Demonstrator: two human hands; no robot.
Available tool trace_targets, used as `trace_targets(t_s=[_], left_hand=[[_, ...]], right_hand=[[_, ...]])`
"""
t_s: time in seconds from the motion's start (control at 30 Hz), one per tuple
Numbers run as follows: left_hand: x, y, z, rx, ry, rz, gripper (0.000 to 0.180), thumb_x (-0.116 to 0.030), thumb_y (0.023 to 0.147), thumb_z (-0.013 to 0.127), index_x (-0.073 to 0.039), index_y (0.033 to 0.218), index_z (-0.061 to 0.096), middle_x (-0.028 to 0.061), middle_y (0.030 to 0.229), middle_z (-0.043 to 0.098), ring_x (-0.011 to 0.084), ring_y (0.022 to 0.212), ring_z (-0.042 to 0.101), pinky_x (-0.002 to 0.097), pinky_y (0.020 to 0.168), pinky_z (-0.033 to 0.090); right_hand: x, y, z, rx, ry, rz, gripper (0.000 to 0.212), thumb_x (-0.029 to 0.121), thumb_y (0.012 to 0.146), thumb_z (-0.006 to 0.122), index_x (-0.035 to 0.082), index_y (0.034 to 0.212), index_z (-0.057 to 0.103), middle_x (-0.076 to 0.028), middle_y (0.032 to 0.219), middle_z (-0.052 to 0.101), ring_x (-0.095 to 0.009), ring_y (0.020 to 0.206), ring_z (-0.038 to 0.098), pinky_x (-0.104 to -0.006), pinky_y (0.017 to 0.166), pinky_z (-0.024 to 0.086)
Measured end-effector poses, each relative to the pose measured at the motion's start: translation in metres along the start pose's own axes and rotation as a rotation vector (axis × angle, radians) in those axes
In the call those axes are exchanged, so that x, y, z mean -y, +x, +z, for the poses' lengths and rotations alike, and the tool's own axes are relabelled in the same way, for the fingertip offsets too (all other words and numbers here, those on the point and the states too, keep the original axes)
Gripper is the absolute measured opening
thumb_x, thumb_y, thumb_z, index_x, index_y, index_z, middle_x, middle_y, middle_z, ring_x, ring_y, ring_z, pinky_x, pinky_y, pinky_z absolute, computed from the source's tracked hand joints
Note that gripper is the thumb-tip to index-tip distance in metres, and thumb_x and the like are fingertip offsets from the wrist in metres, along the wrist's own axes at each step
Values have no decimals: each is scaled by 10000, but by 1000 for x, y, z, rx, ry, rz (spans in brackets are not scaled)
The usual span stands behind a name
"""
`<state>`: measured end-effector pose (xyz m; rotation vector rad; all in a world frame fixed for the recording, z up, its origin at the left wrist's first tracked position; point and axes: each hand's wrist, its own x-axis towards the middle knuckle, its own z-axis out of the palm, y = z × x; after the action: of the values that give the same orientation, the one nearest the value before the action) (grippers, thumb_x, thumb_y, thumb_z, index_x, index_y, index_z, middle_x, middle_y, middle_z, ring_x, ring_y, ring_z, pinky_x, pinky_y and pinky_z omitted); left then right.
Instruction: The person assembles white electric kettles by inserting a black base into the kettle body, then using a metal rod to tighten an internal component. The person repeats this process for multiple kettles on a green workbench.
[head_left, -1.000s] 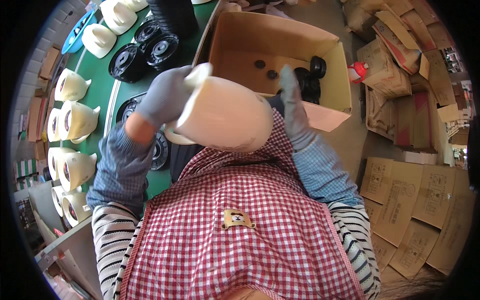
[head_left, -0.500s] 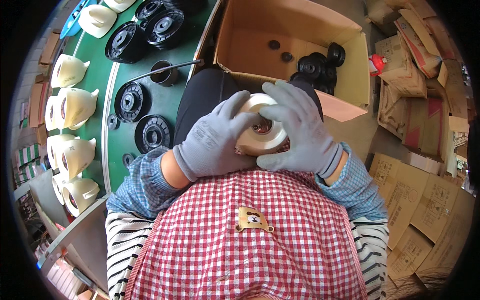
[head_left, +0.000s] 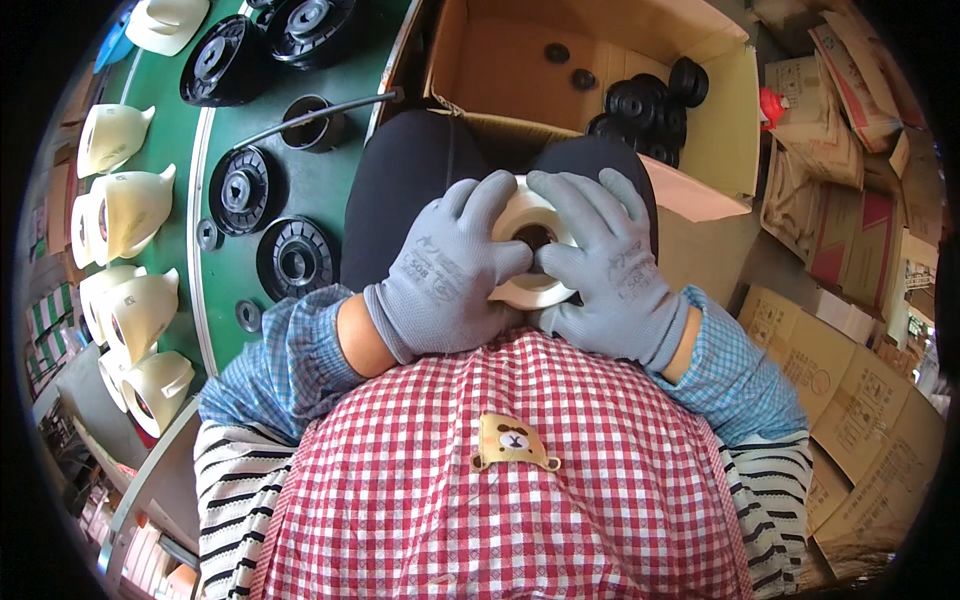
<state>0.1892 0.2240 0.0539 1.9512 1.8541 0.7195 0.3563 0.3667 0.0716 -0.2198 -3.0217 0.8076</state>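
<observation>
Over my lap I hold a cream-white round plastic housing with a dark opening in its middle. My left hand, in a grey glove, is closed round its left side. My right hand, gloved alike, grips the right side. Both thumbs press in at the central opening, and what lies inside it is mostly hidden. On the green bench to my left, a black slotted disc lies nearest to my left arm. A second black disc lies beyond it.
Cream-white pointed housings line the bench's left side. A thin dark rod rests across a black ring. Ahead stands an open cardboard box with several black wheels. Flattened cartons lie to my right.
Both thumbs have moved inward to the opening, and my right fingers have shifted back toward the rim. My view has shifted slightly; the housing stays in both hands.
</observation>
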Motion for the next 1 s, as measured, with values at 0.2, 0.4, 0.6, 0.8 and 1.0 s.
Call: trace_targets(t_s=[0.2, 0.4, 0.6, 0.8, 1.0], left_hand=[[0, 4, -5, 77, -2, 5, 422, -256, 618, 862, -129, 1002, 743, 239, 1349, 475, 388, 1132, 546, 464, 936, 503], [13, -27, -12, -50, -446, -164, 973, -261, 665, 883, -50, 1492, 418, 267, 1487, 413, 437, 1360, 459, 460, 1147, 391], [5, -41, -17, 25, -429, -308, 1053, -247, 683, 876, 33, 1531, 318, 278, 1518, 389, 419, 1419, 406, 431, 1201, 333], [11, -54, -4, 58, -621, -379, 944, -162, 772, 847, 11, 1530, 311, 233, 1516, 411, 345, 1414, 431, 414, 1188, 357], [30, -78, -7, -141, -1040, -738, 460, -261, 999, 635, -6, 1366, 522, 154, 1284, 626, 227, 1170, 629, 332, 942, 543]], right_hand=[[-7, -1, 8, -77, -21, -68, 359, 321, 609, 817, 84, 863, 727, -179, 1510, 442, -344, 1368, 445, -594, 1154, 281], [-35, -7, -19, -263, 437, 35, 902, 395, 800, 812, 38, 1523, 408, -248, 1524, 436, -386, 1455, 386, -472, 1189, 339], [-35, -5, -27, 71, 289, 99, 981, 399, 706, 835, 10, 1512, 431, -188, 1464, 524, -338, 1349, 507, -431, 1152, 384], [-13, 6, -22, -54, -138, -141, 1196, 667, 542, 868, 30, 1474, 474, -202, 1413, 561, -369, 1300, 538, -490, 1100, 405], [-5, -7, -16, -99, -21, -53, 1151, 634, 568, 876, 38, 1475, 494, -189, 1434, 567, -344, 1303, 532, -463, 1120, 370]])
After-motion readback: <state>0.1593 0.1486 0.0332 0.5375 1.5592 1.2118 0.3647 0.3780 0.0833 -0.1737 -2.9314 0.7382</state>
